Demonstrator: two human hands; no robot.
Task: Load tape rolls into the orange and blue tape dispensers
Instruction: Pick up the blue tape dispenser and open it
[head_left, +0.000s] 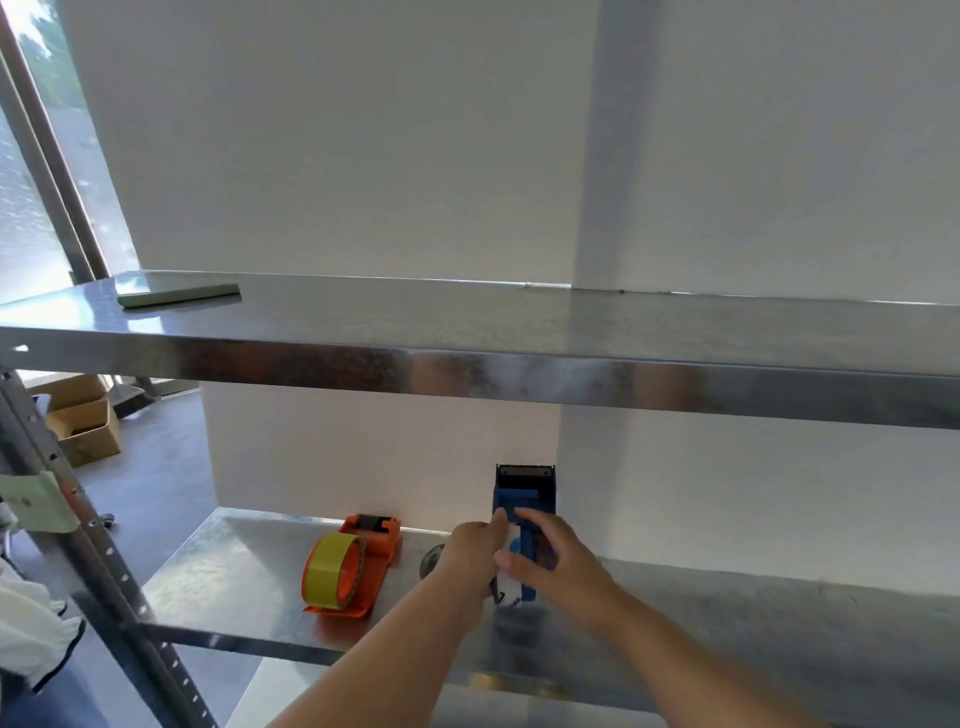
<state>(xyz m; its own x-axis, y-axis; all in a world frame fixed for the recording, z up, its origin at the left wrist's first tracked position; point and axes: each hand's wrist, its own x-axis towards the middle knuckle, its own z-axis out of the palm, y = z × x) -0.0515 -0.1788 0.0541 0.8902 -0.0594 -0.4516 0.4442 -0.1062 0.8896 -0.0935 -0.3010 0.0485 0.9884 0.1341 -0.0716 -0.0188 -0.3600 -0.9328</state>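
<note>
The orange tape dispenser (370, 558) lies on the lower metal shelf (234, 561), carrying a yellow tape roll (330, 570) on its hub. To its right stands the blue tape dispenser (524, 493), its toothed black blade end pointing up and away. A whitish tape roll (511, 590) sits in the blue dispenser between my hands. My left hand (475, 551) grips the dispenser's left side. On the right side, my right hand (545, 551) has its fingers closed over the roll and body. Part of the roll is hidden by my fingers.
An upper metal shelf (519, 358) overhangs the work area, with a flat green slab (179, 295) on its left end. A perforated shelf post (104, 561) rises at left. Cardboard boxes (85, 421) sit on the floor beyond. A white wall backs the shelves.
</note>
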